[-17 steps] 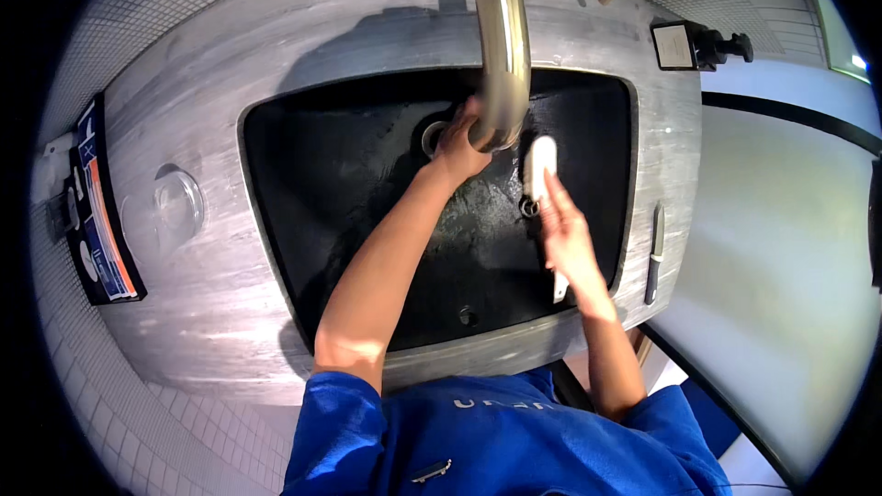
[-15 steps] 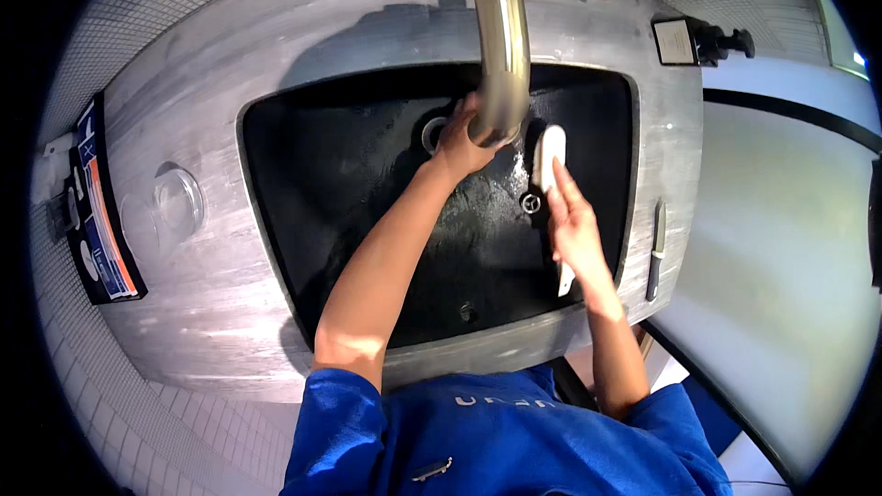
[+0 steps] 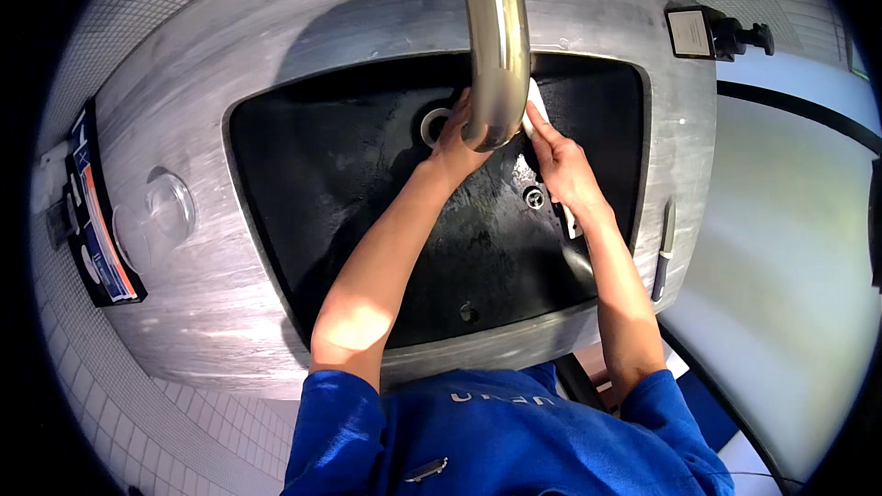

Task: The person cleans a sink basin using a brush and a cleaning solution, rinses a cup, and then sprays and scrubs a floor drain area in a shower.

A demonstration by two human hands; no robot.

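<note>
lengthwise — white brush (image 3: 538,104) in right hand (image 3: 566,169); ends jutting out

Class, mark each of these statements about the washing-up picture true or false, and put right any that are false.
1. The right hand grips a long white tool. True.
2. The knife lies inside the black sink. False: it lies on the grey counter, right of the sink.
3. The metal faucet hides part of the left hand from this camera. True.
4. A clear container is on the counter left of the sink. True.
5. The black pump bottle is on the sink's left. False: it is beyond the sink's far right corner.
6. The sleeves are red. False: they are blue.
</note>
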